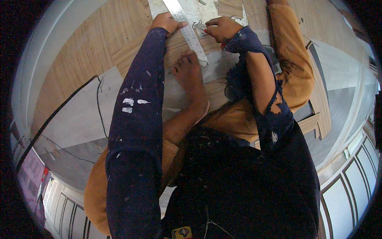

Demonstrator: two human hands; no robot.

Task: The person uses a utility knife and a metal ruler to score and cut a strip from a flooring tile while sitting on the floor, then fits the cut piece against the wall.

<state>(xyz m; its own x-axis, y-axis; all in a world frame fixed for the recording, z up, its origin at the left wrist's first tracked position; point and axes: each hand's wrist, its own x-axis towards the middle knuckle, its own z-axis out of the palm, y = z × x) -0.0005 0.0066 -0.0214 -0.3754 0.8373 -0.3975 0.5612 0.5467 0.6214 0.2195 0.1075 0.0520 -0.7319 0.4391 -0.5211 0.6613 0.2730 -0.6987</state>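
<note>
A long steel ruler [190, 36] lies slantwise over a wood-patterned plank [175, 46]. My left hand [165, 24] is closed at the ruler's left edge, its thumb pressed onto the metal. To the right of the ruler, my right hand [225, 30] grips a small cutter with a hooked metal tip [197, 25]. Bits of the cutter's red handle show at the fingers; the rest is hidden in the palm. The hooked tip is close to the ruler's right edge. My bare foot [189, 73] rests beside the ruler's near end.
Wood-patterned flooring [91, 40] covers the far left, bordering bare grey floor [75, 119]. A black cable [59, 111] runs across that side. Offcut planks [318, 117] lie at the right by my knee. A smaller wood-patterned piece [230, 8] sits beyond my right hand.
</note>
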